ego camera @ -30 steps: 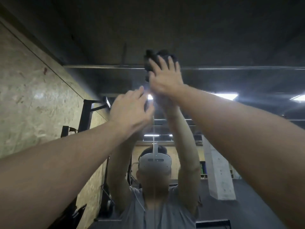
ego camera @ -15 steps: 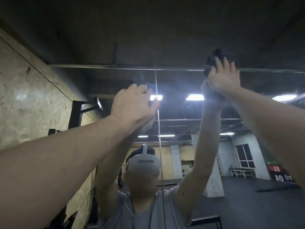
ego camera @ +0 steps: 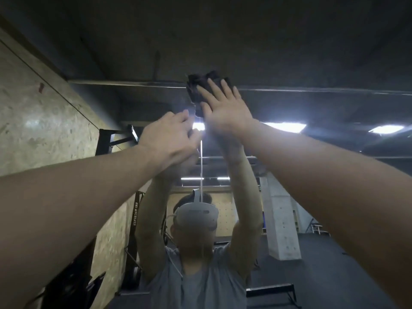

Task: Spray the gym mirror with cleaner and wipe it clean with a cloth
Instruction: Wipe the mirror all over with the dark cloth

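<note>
Both forearms fill the near part of the view, reaching up and away toward the glass. The left hand (ego camera: pixel 169 139) sits left of centre, fingers loosely curled with the tips against or just off the surface; I see nothing in it, though the far side of the hand is hidden. Just right of it and higher, the right hand (ego camera: pixel 225 110) is spread flat, fingers (ego camera: pixel 214 90) straight and a little fanned, pressing a dark cloth (ego camera: pixel 198 88) onto the mirror (ego camera: pixel 312 197). The cloth bunches out above and to the left of the fingertips, right at the mirror's top edge.

That cloth looks soft and limp, crumpled and light, so it should fold and creep under a flat palm; I'd keep the palm over the middle of the wad, fingertips pinning its upper edge, so no loose corner drags. The glass is stiff, smooth and breakable: firm, even pressure, no leaning on one spot.

Farther off, a vertical seam (ego camera: pixel 201 166) runs down the mirror just beside the left hand, and the cloth may snag there. In the reflection there's a person with raised arms, a concrete pillar (ego camera: pixel 281 219) to the right, and ceiling lights (ego camera: pixel 283 127). No spray bottle shows.
</note>
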The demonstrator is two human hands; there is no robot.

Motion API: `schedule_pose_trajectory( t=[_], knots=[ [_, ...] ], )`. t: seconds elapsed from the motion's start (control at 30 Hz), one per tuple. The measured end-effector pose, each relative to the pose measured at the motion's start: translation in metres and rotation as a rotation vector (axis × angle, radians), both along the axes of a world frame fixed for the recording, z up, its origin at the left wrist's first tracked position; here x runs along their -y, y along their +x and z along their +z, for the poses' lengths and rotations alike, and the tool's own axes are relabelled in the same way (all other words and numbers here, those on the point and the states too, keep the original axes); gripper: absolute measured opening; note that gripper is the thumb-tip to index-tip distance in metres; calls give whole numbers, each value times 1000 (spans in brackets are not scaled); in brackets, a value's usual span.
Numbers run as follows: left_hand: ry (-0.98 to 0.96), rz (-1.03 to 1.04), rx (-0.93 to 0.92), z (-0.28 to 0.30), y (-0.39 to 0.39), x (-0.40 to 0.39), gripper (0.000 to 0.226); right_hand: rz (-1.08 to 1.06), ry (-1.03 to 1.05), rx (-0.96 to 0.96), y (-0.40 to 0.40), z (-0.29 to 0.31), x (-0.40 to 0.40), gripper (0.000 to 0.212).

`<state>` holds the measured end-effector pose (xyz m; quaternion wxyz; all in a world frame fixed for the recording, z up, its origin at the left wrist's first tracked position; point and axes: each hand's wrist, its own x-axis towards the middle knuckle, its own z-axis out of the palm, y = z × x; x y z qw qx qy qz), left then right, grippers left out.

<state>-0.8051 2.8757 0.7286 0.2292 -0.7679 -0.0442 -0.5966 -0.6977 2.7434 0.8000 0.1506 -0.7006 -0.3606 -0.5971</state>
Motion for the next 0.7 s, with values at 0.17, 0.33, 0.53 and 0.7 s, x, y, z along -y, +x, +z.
schedule_pose_trajectory(
  t=[0.17,0.33,0.53,0.7],
  knots=[
    [-104,-26,-18,3,-1,9,38,-21,232,-101,42,-13,58,56],
    [-47,58,-44,-10,-4,8,60,-17,419,-250,56,4,93,59],
    [-136,93,-129,-5,-11,15,60,4,369,-222,18,56,35,60],
    [-170,167,-19,4,-6,4,70,69,73,-65,-24,70,-30,59]
  ],
)
